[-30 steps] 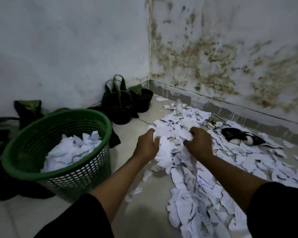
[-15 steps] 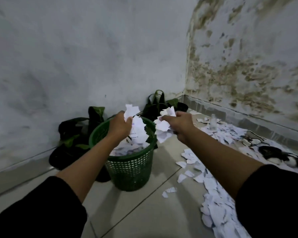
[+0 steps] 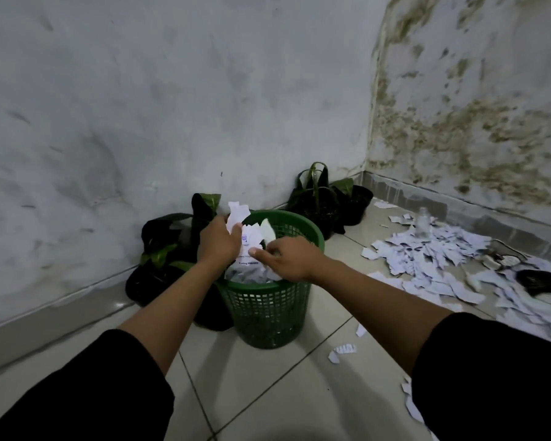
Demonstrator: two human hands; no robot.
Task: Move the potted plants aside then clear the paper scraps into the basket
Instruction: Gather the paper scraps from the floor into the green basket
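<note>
Dumping step: left hand (image 3: 218, 241) and right hand (image 3: 287, 261) grip paper scraps (image 3: 247, 230) over basket (image 3: 268, 310). Next: release, return to pile (image 3: 427, 259) at 3 o'clock.

We are in the bare corner of a room in a house: pale floor tiles (image 3: 268, 386), a plastered wall (image 3: 172, 106), a second wall (image 3: 474, 122) blotched with brown damp stains, and potted plants (image 3: 328, 198) along the skirting.
</note>
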